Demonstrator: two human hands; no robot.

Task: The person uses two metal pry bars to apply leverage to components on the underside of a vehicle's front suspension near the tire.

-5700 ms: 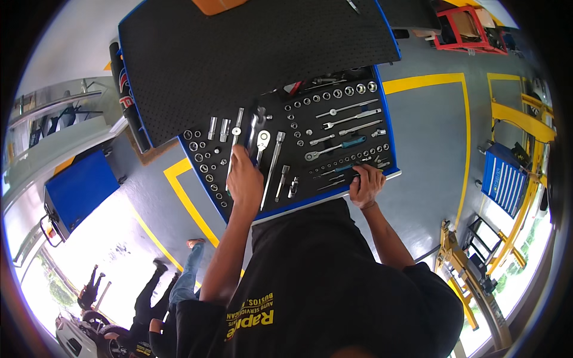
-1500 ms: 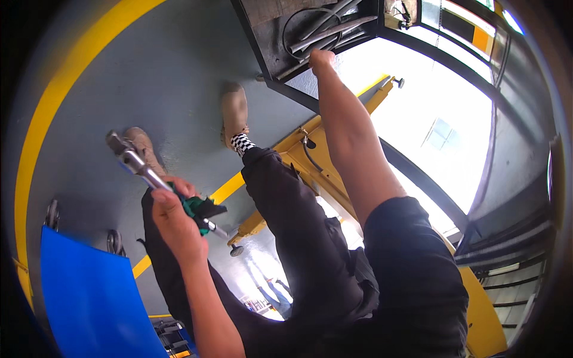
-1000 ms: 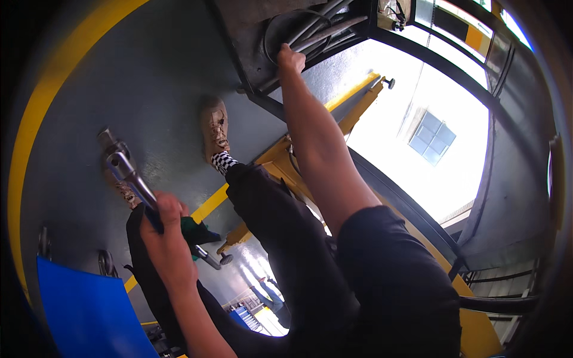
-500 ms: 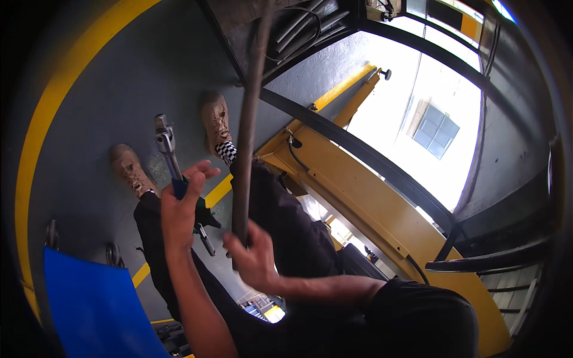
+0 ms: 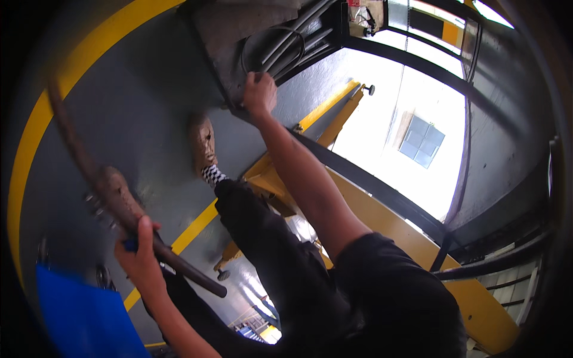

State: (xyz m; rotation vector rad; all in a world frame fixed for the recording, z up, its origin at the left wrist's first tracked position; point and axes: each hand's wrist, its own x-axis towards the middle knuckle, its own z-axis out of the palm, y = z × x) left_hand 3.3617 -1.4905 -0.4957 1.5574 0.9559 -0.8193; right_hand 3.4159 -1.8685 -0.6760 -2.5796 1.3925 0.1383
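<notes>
From afar, I have the left hand [image 5: 141,256] clasping a long dark metal bar [image 5: 122,213] aslant above the floor [image 5: 149,89]; I judge it rigid and hefty, best gripped near mid-length. The right hand [image 5: 260,95] curls by the rod tray [image 5: 219,56]; whether it holds anything, I cannot tell.

Long brown round rod [image 5: 107,194]: in left hand [image 5: 142,256]
Grey metal bars [image 5: 280,49]: inside dark metal tray [image 5: 223,43], beyond right hand [image 5: 260,95]
Flat blue panel [image 5: 83,316]: left of left forearm [image 5: 176,325]
</notes>
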